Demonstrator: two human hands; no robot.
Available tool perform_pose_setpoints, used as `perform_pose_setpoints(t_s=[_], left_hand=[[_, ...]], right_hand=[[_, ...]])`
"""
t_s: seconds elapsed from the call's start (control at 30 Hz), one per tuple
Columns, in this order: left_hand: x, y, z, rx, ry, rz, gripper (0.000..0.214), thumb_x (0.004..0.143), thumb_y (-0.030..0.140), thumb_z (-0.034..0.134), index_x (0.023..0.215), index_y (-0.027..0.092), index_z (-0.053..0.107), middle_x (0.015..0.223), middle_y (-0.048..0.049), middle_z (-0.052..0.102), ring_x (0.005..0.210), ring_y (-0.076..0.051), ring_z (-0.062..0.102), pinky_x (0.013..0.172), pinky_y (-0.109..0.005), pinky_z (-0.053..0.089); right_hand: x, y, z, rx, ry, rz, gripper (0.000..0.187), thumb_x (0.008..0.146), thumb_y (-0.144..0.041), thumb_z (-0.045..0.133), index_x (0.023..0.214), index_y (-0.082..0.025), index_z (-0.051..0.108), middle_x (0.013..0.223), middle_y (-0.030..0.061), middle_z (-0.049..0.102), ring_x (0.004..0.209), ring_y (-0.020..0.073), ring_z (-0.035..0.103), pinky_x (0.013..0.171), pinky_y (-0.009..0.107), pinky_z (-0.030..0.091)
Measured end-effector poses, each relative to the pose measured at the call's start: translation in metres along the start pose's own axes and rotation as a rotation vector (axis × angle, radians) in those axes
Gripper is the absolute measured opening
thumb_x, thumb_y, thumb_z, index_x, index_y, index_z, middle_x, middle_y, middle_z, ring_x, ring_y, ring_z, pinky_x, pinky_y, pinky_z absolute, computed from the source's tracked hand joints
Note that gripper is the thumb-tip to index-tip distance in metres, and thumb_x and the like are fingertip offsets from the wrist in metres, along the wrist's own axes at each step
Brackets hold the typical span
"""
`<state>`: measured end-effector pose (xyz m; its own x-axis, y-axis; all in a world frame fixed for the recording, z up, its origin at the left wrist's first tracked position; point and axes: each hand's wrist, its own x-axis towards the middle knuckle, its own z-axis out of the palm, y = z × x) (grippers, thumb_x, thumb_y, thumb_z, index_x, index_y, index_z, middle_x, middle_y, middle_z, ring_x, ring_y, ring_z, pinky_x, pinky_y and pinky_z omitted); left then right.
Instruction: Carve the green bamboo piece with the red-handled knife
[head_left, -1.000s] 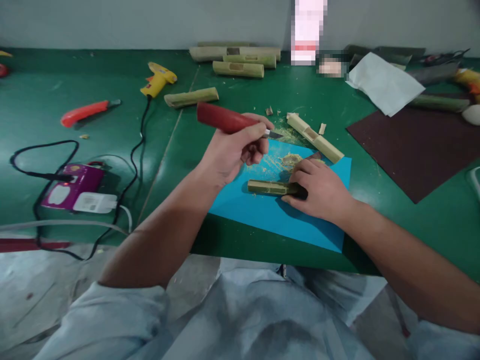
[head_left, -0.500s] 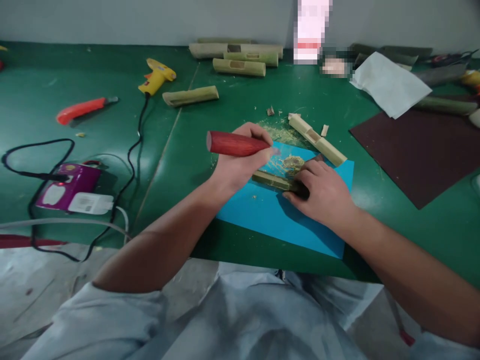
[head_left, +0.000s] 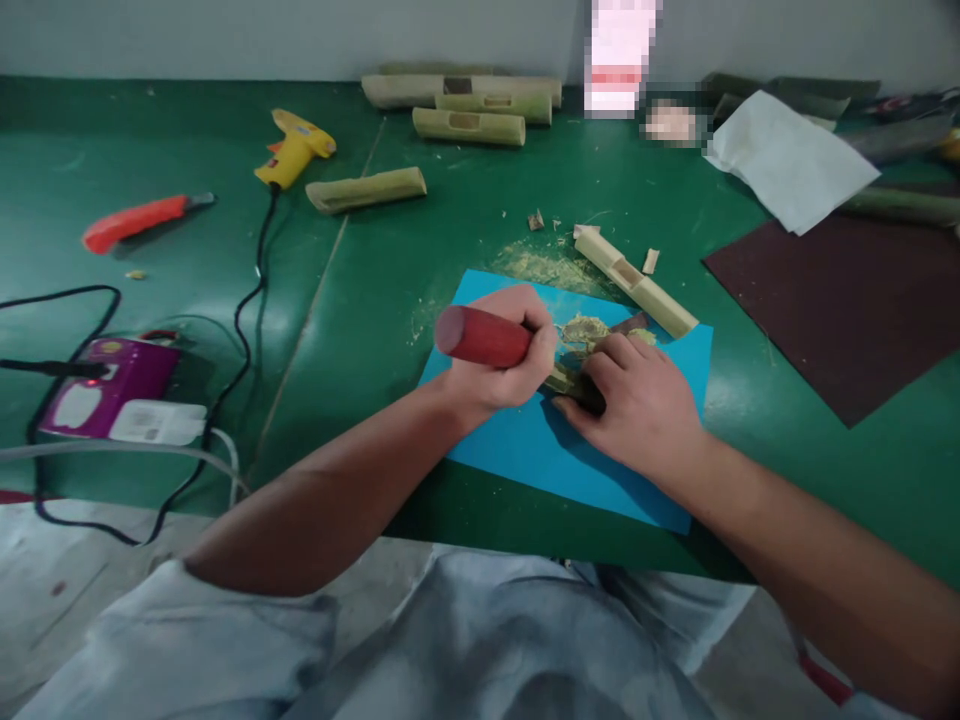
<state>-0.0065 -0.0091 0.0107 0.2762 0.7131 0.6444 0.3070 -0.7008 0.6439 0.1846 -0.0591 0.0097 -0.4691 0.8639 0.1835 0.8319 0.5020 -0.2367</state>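
Observation:
My left hand (head_left: 510, 350) is wrapped round the thick red wooden handle (head_left: 484, 337) of a carving tool; its working end is hidden behind my fingers. The handle's butt points back toward me and to the left. My right hand (head_left: 637, 395) grips a short bamboo piece (head_left: 561, 379), pressing it on a blue sheet (head_left: 517, 455). Much of that bamboo is covered by both hands. Just beyond them lies a heap of pale shavings (head_left: 585, 328). A notched bamboo length (head_left: 637, 282) rests across the sheet's far edge.
More bamboo pieces (head_left: 469, 127) lie by the wall. On the left are a yellow glue gun (head_left: 292, 150), a red-handled cutter (head_left: 139, 222) and a purple power box (head_left: 112, 385) with cables. A dark brown sheet (head_left: 840, 310) and white paper (head_left: 795, 160) lie right.
My left hand has moved down and right, closer to my right hand, and the tool's handle has tilted toward me. My right hand still holds the bamboo piece. The view has shifted slightly.

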Motion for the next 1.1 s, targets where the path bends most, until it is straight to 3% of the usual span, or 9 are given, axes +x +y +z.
perform_pose_setpoints(t_s=[0.13,0.5,0.67,0.87,1.1], left_hand=[[-0.004,-0.008,0.003,-0.063,0.058,-0.030,0.025,0.093,0.029,0.059,0.069,0.021,0.056,0.065,-0.0005,0.059,0.060,-0.013,0.055,0.057,-0.031,0.043],[-0.008,-0.014,0.006,-0.149,0.080,-0.040,0.020,0.092,0.024,0.060,0.073,0.020,0.058,0.068,-0.0004,0.061,0.062,-0.013,0.057,0.059,-0.029,0.046],[-0.002,-0.012,0.003,-0.142,-0.024,-0.057,0.017,0.089,0.021,0.060,0.073,0.020,0.058,0.069,-0.0002,0.060,0.063,-0.013,0.056,0.060,-0.030,0.045],[0.003,-0.006,-0.002,-0.103,-0.127,-0.089,0.015,0.089,0.019,0.058,0.073,0.020,0.057,0.070,-0.0003,0.060,0.065,-0.014,0.057,0.061,-0.031,0.046],[0.009,0.003,-0.005,0.014,-0.183,0.030,0.016,0.085,0.018,0.060,0.070,0.021,0.053,0.069,-0.0012,0.060,0.064,-0.015,0.057,0.060,-0.033,0.045]], right_hand=[[0.000,-0.001,0.000,-0.001,0.014,0.010,0.026,0.088,-0.044,0.068,0.084,-0.018,0.067,0.093,0.0122,0.067,0.089,0.0283,0.060,0.074,0.039,0.042],[-0.001,-0.004,0.003,-0.008,0.038,0.006,0.026,0.089,-0.043,0.068,0.087,-0.017,0.068,0.093,0.0120,0.069,0.091,0.0287,0.062,0.075,0.039,0.041],[0.002,-0.007,0.004,0.014,0.057,0.001,0.028,0.090,-0.043,0.068,0.100,-0.017,0.068,0.100,0.0123,0.069,0.095,0.0298,0.062,0.075,0.038,0.041],[0.007,-0.006,0.008,0.078,-0.010,-0.031,0.021,0.094,-0.036,0.063,0.093,-0.016,0.068,0.094,0.0117,0.067,0.088,0.0269,0.061,0.073,0.038,0.043],[0.009,-0.005,0.012,0.138,-0.004,-0.071,0.021,0.098,-0.034,0.055,0.090,-0.017,0.065,0.092,0.0125,0.065,0.087,0.0269,0.058,0.074,0.041,0.047]])
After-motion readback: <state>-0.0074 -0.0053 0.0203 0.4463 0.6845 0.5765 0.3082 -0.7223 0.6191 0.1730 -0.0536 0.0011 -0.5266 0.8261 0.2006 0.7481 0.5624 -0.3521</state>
